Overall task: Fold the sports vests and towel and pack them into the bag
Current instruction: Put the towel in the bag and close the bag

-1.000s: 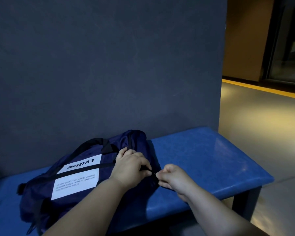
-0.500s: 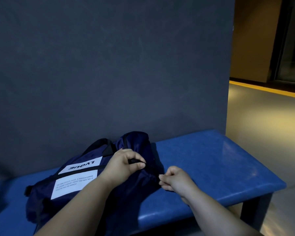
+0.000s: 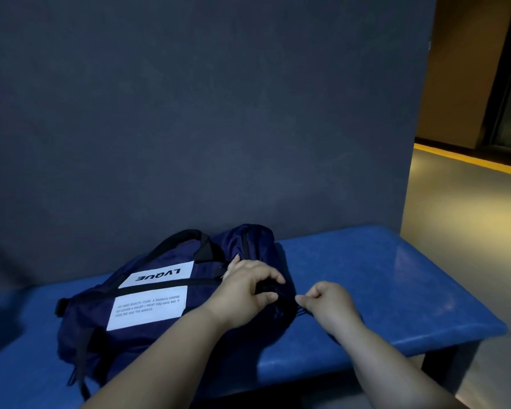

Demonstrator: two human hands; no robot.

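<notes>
Duffel bag [image 3: 136,349], navy, lying on its side on the left half of a blue bench [image 3: 381,290], its far side close against a dark wall [image 3: 189,113]. Black carry handle [image 3: 174,240] arched over the far edge. Two white patches facing up: the upper patch [image 3: 160,274] printed LVQUE, upside down from here, the lower patch [image 3: 148,309] carrying small lines of text, and a black strap [image 3: 165,284] running between them. Zip not clearly visible in the dim light, so no telling whether closed.

Left hand [image 3: 245,293] resting on the bag's right end, fingers curled, thumb and forefinger pinching a dark bunch of the bag's fabric there. Just beside it, apart by a narrow gap, right hand [image 3: 331,302] on the bench at the bag's right tip, fingers curled in, thumb and forefinger pressed together and pointing at the bag; too dark to tell whether anything is caught between them. Both forearms bare, reaching in from the lower edge.

Farther right, bare glossy bench top, then grey floor [image 3: 469,216] with a yellow stripe [image 3: 469,160] across it.
</notes>
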